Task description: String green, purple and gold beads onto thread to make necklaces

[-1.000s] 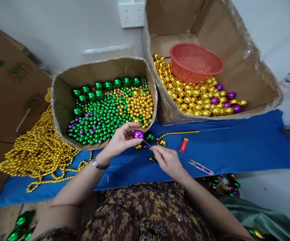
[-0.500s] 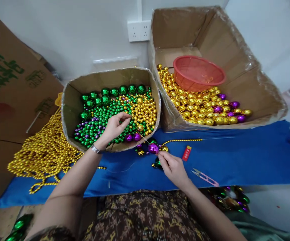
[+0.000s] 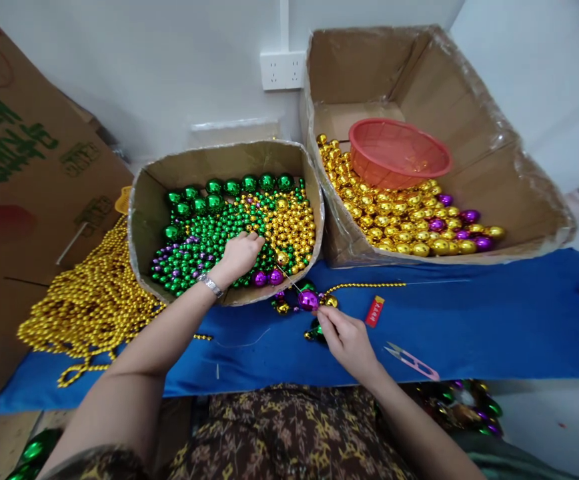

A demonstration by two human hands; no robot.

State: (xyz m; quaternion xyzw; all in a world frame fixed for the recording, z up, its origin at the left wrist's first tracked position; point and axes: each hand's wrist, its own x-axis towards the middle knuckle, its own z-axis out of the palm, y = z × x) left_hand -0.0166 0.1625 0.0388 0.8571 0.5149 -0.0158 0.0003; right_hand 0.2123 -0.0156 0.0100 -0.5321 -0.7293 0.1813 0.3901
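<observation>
My left hand (image 3: 243, 255) reaches into the smaller cardboard box (image 3: 137, 233), its fingers curled down and pressed together over small green beads (image 3: 214, 233). What its fingertips hold, if anything, is hidden. In front of that box, my right hand (image 3: 345, 337) pinches at the lower edge of a large shiny purple bead (image 3: 308, 300). A thin needle (image 3: 289, 279) runs from this bead up and left toward the box rim. Strung purple, gold and green beads (image 3: 283, 307) lie beside it. A gold bead string (image 3: 364, 285) trails right, ending in a thin thread.
A larger box (image 3: 509, 180) holds gold and purple beads and a red plastic basket (image 3: 399, 153). On the blue cloth (image 3: 514, 320) lie a small red packet (image 3: 374, 311) and pink-handled thread snips (image 3: 412, 361). Gold bead strands (image 3: 84, 293) are heaped at left.
My left hand has moved slightly right and turned so that its fingers point down into the beads. The right hand still pinches at the purple bead. The whole view has shifted slightly.
</observation>
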